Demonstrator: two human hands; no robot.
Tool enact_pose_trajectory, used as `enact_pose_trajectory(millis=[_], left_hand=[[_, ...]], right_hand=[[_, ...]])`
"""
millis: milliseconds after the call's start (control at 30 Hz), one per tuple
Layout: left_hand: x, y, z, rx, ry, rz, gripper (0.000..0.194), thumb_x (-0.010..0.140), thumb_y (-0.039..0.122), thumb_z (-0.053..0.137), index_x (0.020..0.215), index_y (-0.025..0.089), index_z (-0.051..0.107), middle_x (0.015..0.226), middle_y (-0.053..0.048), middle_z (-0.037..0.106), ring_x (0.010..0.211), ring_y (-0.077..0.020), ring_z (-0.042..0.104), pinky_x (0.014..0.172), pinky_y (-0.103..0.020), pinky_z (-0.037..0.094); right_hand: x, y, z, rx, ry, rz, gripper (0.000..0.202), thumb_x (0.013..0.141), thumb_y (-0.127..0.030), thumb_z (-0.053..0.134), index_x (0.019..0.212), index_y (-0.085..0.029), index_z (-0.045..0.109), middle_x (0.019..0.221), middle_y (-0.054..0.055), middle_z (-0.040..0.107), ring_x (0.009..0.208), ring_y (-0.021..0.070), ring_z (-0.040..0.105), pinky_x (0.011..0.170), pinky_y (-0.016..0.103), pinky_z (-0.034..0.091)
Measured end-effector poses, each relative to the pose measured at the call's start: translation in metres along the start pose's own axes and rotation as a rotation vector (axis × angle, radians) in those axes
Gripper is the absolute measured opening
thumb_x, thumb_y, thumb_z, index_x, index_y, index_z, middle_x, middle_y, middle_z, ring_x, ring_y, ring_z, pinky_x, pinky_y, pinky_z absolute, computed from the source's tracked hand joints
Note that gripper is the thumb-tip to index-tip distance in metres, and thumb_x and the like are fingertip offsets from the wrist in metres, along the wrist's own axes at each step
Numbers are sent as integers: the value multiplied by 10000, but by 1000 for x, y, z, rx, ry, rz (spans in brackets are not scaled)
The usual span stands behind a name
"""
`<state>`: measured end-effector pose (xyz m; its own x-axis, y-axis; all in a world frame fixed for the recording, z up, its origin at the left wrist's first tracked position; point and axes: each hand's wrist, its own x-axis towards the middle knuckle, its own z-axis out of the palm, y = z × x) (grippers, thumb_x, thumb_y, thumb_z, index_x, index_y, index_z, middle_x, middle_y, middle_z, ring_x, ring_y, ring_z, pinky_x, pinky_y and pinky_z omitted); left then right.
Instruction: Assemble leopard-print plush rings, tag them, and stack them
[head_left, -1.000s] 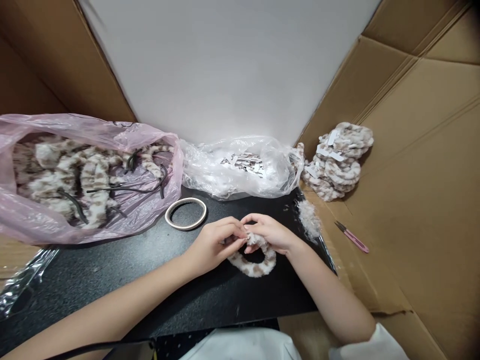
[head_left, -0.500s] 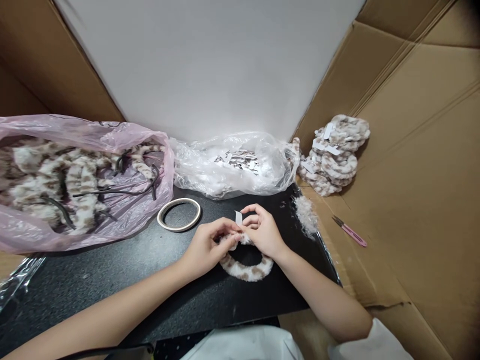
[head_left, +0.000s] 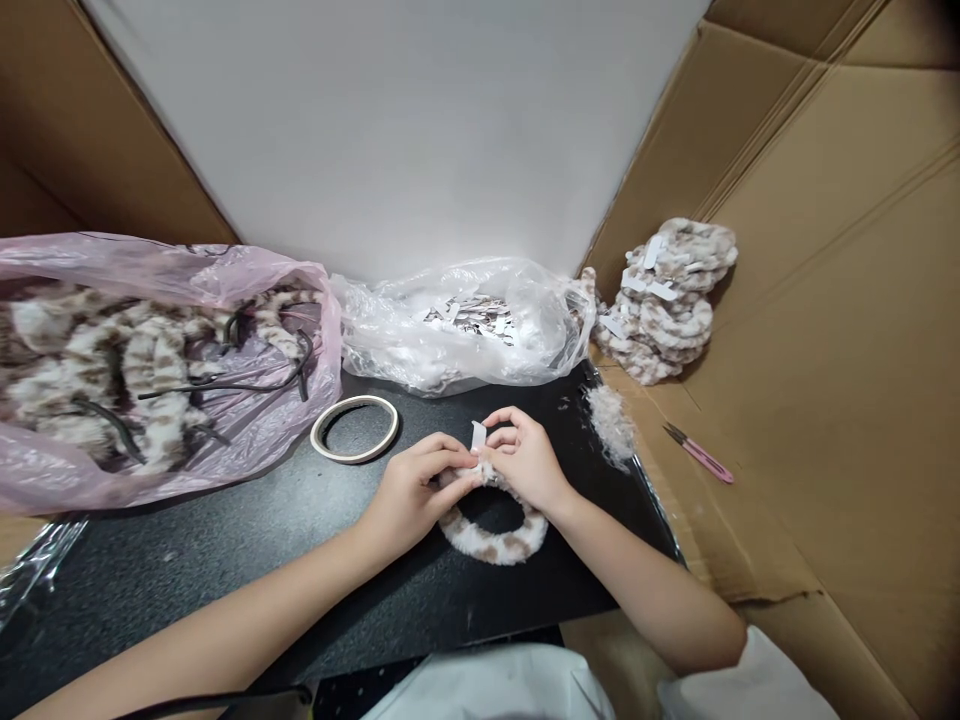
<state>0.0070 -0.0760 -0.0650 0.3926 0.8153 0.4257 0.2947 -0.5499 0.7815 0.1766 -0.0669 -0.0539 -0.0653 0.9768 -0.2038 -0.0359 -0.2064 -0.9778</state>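
Observation:
A fluffy white ring with brown spots (head_left: 499,545) lies on the black tabletop (head_left: 300,590). At its upper left, my left hand (head_left: 412,490) pinches the fur between thumb and fingers. My right hand (head_left: 529,465) grips the top of the same ring, its fingertips meeting those of my left hand. A small white tag (head_left: 478,436) stands up between the hands, by the right fingertips. The part of the ring under the fingers is hidden.
A tape roll (head_left: 355,429) lies left of my hands. Behind are a pink bag (head_left: 247,455) of furry pieces and a clear bag (head_left: 405,350) of tags. To the right are stacked furry rings (head_left: 675,325), loose fluff (head_left: 609,425) and pink-handled snips (head_left: 705,460).
My left fingers have shifted slightly on the ring, baring more fur near the tag. The whole view has moved a little.

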Motion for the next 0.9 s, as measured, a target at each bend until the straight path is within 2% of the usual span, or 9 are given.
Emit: enact_pose_trajectory(millis=[133,267,467,633,767,900], left_hand=[[-1,-5,-1,110,-49,185,167,838,95,602,962,176,679,931,-56,642,843,-136,634,734,-224,519],[0,-7,-2,149,-96,224,177,870,69,546,977,168,648,927,-54,610,829,-120,613,728,-208,510],[3,-5,-2,107,-140,101,145,896,112,540,917,171,671,917,-43,577,816,-118,594,721,-210,493],[2,-5,-2,60,-142,-48,128,883,182,589,853,191,713,1015,-55,560,840,-132,610,737,-236,495],[2,-6,-2,-9,-166,-62,130,881,183,595,868,197,724,1008,-57,615,893,-152,625,793,-255,492],[3,-5,0,-87,-212,-79,140,895,177,575,855,173,709,949,-53,668,845,-139,641,763,-231,490]], right_hand=[[1,2,-2,14,-5,17,355,595,-197,748,869,-192,523,589,-58,640,458,94,568,459,190,392],[2,3,-3,35,0,41,379,569,-201,775,859,-189,531,579,-58,645,456,92,558,463,195,393],[3,4,-2,250,6,157,446,488,-177,815,825,-182,523,558,-71,629,487,76,556,527,199,441],[0,1,0,272,31,165,479,468,-148,823,832,-189,514,577,-67,640,498,86,578,540,206,453],[-1,-1,-1,276,29,163,491,473,-180,839,839,-190,511,559,-62,643,478,96,580,528,213,454],[-1,-2,-1,236,30,126,496,478,-218,854,834,-188,510,543,-56,654,466,99,571,526,221,456]])
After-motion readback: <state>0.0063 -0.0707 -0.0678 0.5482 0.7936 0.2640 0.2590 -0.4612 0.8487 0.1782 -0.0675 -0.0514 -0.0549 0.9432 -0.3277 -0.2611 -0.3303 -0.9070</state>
